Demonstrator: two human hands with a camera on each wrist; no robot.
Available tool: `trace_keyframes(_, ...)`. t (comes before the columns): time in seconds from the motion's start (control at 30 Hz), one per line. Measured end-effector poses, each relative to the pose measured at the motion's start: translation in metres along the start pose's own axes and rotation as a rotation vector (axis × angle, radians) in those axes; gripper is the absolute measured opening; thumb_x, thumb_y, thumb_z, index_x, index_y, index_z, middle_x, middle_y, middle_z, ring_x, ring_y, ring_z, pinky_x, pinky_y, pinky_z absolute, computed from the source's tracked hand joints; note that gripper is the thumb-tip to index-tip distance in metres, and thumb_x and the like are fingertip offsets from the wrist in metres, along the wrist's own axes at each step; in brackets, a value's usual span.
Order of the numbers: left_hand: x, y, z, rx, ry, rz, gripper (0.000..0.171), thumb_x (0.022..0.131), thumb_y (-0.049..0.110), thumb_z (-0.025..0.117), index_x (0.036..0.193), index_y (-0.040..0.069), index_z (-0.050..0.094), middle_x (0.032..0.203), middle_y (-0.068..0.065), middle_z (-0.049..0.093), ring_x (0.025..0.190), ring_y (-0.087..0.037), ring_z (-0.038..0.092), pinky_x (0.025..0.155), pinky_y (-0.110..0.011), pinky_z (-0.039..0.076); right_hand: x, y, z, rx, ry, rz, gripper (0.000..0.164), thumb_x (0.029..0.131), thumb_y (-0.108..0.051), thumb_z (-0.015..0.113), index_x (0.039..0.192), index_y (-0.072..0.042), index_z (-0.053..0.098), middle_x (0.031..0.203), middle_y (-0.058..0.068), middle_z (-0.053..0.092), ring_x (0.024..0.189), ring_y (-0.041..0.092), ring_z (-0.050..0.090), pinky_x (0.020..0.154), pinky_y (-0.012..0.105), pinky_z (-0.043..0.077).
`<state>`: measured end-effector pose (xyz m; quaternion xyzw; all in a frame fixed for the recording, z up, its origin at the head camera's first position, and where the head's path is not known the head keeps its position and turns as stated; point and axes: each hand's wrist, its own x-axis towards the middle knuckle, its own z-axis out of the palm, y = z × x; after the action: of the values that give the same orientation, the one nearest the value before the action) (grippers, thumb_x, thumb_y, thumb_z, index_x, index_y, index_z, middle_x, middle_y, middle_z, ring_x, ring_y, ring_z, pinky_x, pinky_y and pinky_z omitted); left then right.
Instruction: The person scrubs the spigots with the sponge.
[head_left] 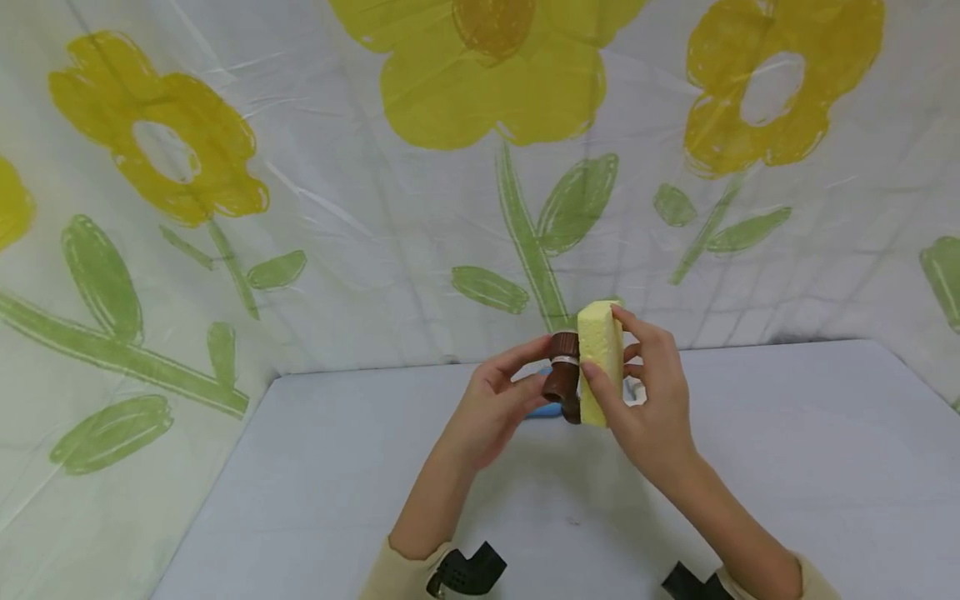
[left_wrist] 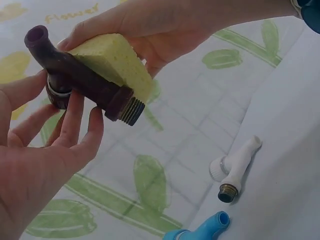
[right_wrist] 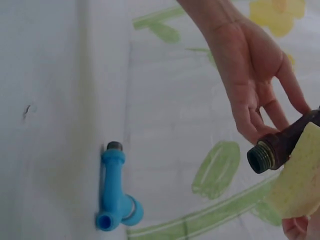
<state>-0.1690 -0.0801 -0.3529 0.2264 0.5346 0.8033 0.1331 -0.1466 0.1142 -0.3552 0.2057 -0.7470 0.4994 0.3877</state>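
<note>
My left hand (head_left: pixel 491 400) holds a dark brown tap (left_wrist: pixel 82 80) between thumb and fingers, raised above the table. The tap has a threaded metal end, a bent spout and a ribbed knob with a pale ring. A yellow sponge (head_left: pixel 600 362) is pinched in my right hand (head_left: pixel 656 400), thumb on the near side and fingers behind. One broad face of the sponge lies against the tap's side. In the left wrist view the sponge (left_wrist: pixel 115 62) covers part of the tap body.
On the white table (head_left: pixel 360 467), behind the hands, lie a blue tap (right_wrist: pixel 114 185) and a white tap (left_wrist: pixel 239 167) with a threaded metal end. A hanging sheet (head_left: pixel 360 250) printed with yellow flowers rises along the table's far edge.
</note>
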Motion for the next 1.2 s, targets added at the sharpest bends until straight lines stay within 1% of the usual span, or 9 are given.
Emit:
trace_keyframes(0.1, -0.002, 0.002, -0.004, 0.027, -0.077, -0.007, 0.061, 0.102, -0.003, 0.055, 0.159, -0.009, 0.034, 0.164, -0.015, 0.042, 0.118, -0.009, 0.067, 0.098, -0.029, 0.058, 0.0, -0.002, 0.0, 0.006, 0.02, 0.034, 0.06, 0.093, -0.003, 0.073, 0.15, -0.003, 0.055, 0.132, 0.02, 0.058, 0.093, 0.011, 0.05, 0.077, 0.007, 0.046)
trace_keyframes(0.2, -0.002, 0.003, -0.003, 0.04, -0.093, -0.017, 0.067, 0.099, -0.008, 0.058, 0.161, -0.007, 0.032, 0.167, -0.018, 0.037, 0.119, -0.007, 0.066, 0.096, -0.026, 0.059, -0.002, -0.004, 0.0, 0.002, 0.028, 0.063, 0.062, 0.092, -0.003, 0.074, 0.151, -0.005, 0.055, 0.132, 0.02, 0.058, 0.092, 0.012, 0.049, 0.077, 0.008, 0.046)
trace_keyframes(0.4, -0.002, 0.003, 0.006, 0.075, 0.009, -0.009, 0.068, 0.094, -0.014, 0.06, 0.158, -0.004, 0.042, 0.163, -0.016, 0.044, 0.114, -0.008, 0.068, 0.093, -0.026, 0.06, -0.003, -0.008, 0.001, 0.008, 0.029, 0.112, 0.063, 0.091, 0.0, 0.074, 0.151, -0.006, 0.054, 0.13, 0.02, 0.056, 0.092, 0.012, 0.049, 0.077, 0.007, 0.047)
trace_keyframes(0.57, -0.003, 0.003, 0.012, 0.143, 0.074, 0.053, 0.064, 0.093, -0.016, 0.064, 0.154, -0.004, 0.049, 0.151, -0.017, 0.059, 0.111, -0.008, 0.071, 0.09, -0.026, 0.061, -0.002, -0.012, 0.0, 0.051, 0.018, 0.149, 0.065, 0.091, 0.001, 0.075, 0.152, -0.006, 0.053, 0.13, 0.017, 0.055, 0.094, 0.013, 0.051, 0.077, 0.007, 0.049)
trace_keyframes(0.7, -0.002, 0.003, 0.016, 0.218, 0.124, 0.123, 0.054, 0.092, -0.016, 0.068, 0.145, -0.009, 0.058, 0.136, -0.023, 0.067, 0.107, -0.007, 0.072, 0.087, -0.023, 0.061, 0.001, -0.015, -0.003, 0.09, 0.018, 0.151, 0.068, 0.09, 0.006, 0.074, 0.153, -0.004, 0.05, 0.133, 0.007, 0.054, 0.097, 0.014, 0.054, 0.08, 0.008, 0.051)
trace_keyframes(0.8, -0.001, 0.003, 0.018, 0.237, 0.159, 0.143, 0.047, 0.092, -0.015, 0.071, 0.138, -0.012, 0.062, 0.127, -0.024, 0.071, 0.104, -0.008, 0.072, 0.085, -0.023, 0.061, 0.004, -0.015, -0.006, 0.143, 0.023, 0.141, 0.071, 0.09, 0.011, 0.071, 0.156, -0.004, 0.046, 0.137, -0.001, 0.052, 0.1, 0.014, 0.056, 0.084, 0.01, 0.052)
trace_keyframes(0.9, -0.001, 0.002, 0.019, 0.213, 0.174, 0.129, 0.043, 0.094, -0.013, 0.069, 0.136, -0.013, 0.063, 0.122, -0.02, 0.074, 0.102, -0.009, 0.073, 0.086, -0.025, 0.063, 0.006, -0.015, -0.009, 0.237, 0.024, 0.127, 0.074, 0.092, 0.015, 0.067, 0.159, -0.003, 0.042, 0.139, -0.001, 0.051, 0.104, 0.016, 0.056, 0.089, 0.012, 0.053)
trace_keyframes(1.07, -0.001, 0.0, 0.018, 0.098, 0.154, 0.118, 0.042, 0.097, -0.014, 0.064, 0.138, -0.017, 0.058, 0.112, -0.003, 0.076, 0.099, -0.011, 0.074, 0.087, -0.032, 0.065, 0.008, -0.011, -0.012, 0.472, 0.028, 0.136, 0.074, 0.094, 0.018, 0.061, 0.162, -0.002, 0.038, 0.142, 0.005, 0.057, 0.111, 0.018, 0.056, 0.094, 0.015, 0.056)
trace_keyframes(1.2, 0.0, -0.004, 0.019, -0.032, 0.101, 0.12, 0.039, 0.098, -0.015, 0.06, 0.137, -0.01, 0.064, 0.107, 0.003, 0.075, 0.098, -0.013, 0.074, 0.086, -0.032, 0.065, 0.013, -0.006, -0.018, 0.577, 0.039, 0.232, 0.07, 0.098, 0.015, 0.06, 0.162, -0.002, 0.038, 0.141, 0.006, 0.059, 0.113, 0.018, 0.059, 0.09, 0.017, 0.059)
